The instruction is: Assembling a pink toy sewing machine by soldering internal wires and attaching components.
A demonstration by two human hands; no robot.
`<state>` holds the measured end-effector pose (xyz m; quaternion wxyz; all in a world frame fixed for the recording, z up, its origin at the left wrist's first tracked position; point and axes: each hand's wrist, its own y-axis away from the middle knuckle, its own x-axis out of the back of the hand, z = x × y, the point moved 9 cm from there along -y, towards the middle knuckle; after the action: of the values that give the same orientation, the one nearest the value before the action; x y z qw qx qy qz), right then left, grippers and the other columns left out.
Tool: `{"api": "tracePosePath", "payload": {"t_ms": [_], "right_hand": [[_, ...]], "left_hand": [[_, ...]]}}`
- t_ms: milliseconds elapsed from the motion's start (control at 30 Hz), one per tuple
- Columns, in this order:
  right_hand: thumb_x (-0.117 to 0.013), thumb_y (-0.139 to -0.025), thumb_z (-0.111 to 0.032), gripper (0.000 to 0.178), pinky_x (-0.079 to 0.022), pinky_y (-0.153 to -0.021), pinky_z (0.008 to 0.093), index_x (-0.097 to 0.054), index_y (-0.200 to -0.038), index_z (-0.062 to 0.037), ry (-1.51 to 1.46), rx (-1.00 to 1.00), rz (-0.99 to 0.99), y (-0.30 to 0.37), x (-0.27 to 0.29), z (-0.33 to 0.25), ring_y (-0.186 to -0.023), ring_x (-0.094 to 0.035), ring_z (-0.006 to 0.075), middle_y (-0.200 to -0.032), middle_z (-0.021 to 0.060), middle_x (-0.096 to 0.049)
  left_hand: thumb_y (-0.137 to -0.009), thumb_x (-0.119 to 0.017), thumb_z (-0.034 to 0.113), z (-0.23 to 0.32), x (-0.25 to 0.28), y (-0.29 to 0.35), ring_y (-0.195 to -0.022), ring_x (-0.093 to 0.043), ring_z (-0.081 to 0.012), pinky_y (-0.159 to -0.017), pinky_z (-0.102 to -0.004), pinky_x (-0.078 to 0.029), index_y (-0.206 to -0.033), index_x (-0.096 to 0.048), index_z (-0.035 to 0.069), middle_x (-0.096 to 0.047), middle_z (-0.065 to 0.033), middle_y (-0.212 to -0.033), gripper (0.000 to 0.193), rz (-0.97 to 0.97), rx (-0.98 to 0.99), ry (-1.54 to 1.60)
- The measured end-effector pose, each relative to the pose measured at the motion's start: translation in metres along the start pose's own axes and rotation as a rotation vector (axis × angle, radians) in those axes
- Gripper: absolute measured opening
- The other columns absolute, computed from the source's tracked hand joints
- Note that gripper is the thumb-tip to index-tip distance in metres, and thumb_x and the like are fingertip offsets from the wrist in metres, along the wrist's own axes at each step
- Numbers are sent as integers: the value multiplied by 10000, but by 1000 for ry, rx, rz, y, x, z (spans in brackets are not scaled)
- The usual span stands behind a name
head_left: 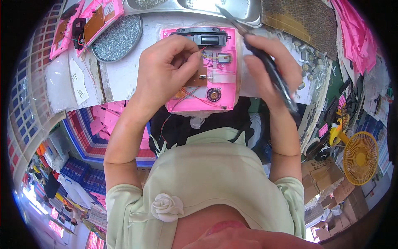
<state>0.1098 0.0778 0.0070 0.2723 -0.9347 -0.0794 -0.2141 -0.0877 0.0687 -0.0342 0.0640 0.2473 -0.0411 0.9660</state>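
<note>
A pink plastic casing (227, 93) lies in front of me. Set in it are a black part (210, 40) along the far edge, a brown circuit board (198, 79), a small silver motor (224, 58), a round black disc (214, 95) and thin red wires. My left hand (168, 66) rests over the casing's left side, thumb and forefinger pinched together above the board; what they hold, if anything, is hidden. My right hand (275, 66) grips a long black-handled tool (265, 58), slightly blurred. Its thin metal tip points up and left over a metal tray (253, 16).
Left of the tray stands a round dish of small screws (118, 39), beside more pink casings (93, 25) with boards. Small metal motors (306, 62) lie to the right, near a brown mat (300, 20). A yellow fan (360, 158) and a crate (89, 145) of pink parts are lower down.
</note>
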Motion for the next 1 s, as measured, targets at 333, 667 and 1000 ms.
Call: {"api": "tracePosePath", "payload": {"t_ms": [333, 667, 1000], "right_hand": [[-804, -714, -20, 313, -427, -488, 303, -689, -1005, -29, -20, 77, -110, 22, 6, -27, -517, -551, 190, -700, 57, -657], [-794, -701, 20, 347, -438, -490, 295, -678, -1025, -26, -37, 145, -120, 24, -5, -23, -519, -560, 183, -748, 59, -686], [-804, -720, -3, 325, -439, -496, 293, -688, -1022, -27, -40, 141, -120, 23, -6, -23, -529, -564, 181, -753, 55, -690]], "left_hand": [[-854, -685, -5, 4, -3, 0, -609, -720, -132, -532, -241, -526, -819, -635, 2, -653, -56, -714, 61, -10, 27, 27], [-822, -703, 29, -1, -2, 0, -561, -640, -133, -537, -274, -493, -813, -644, 19, -637, -67, -715, 61, 31, 38, -10], [-803, -716, 57, -5, -3, 1, -558, -602, -163, -548, -301, -485, -809, -657, 36, -633, -69, -723, 63, 67, 27, -14]]}}
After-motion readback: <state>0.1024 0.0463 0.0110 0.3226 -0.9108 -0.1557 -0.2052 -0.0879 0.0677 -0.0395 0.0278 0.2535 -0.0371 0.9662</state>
